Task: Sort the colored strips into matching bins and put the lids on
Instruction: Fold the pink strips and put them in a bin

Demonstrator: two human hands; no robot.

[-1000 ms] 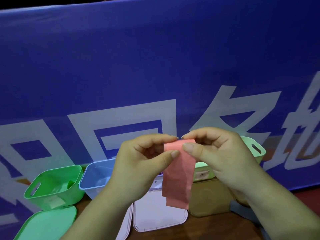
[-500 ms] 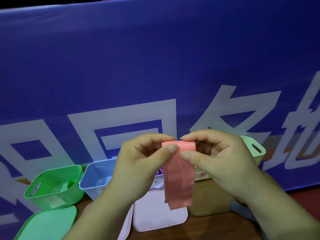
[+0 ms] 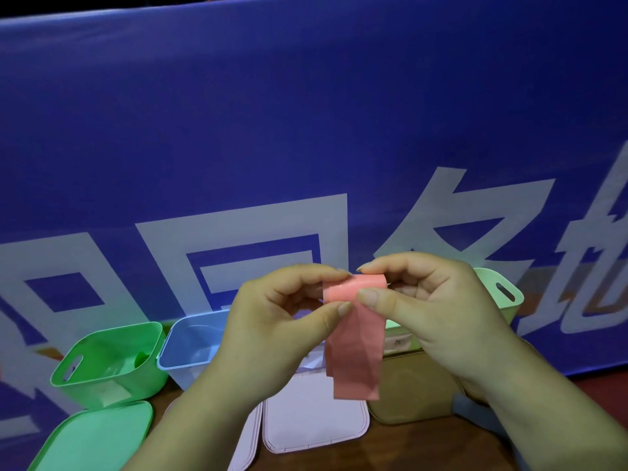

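A big blue banner point(image 3: 306, 130) stands like a wall right behind the bins, so nothing can pass at the back. The green bin point(image 3: 108, 362) and the blue bin point(image 3: 190, 348) sit close side by side with open tops, so a hand can go in from above. The green lid point(image 3: 95, 436) and the pale pink lid point(image 3: 316, 419) lie flat in front, low enough to pass over. The left hand point(image 3: 282, 321) and right hand point(image 3: 431, 311) are up in the middle with the pink strip point(image 3: 356, 341) hanging between them, blocking the way to whatever is behind. A bit of bare tabletop point(image 3: 407, 447) shows in front of the tan lid point(image 3: 411, 389).
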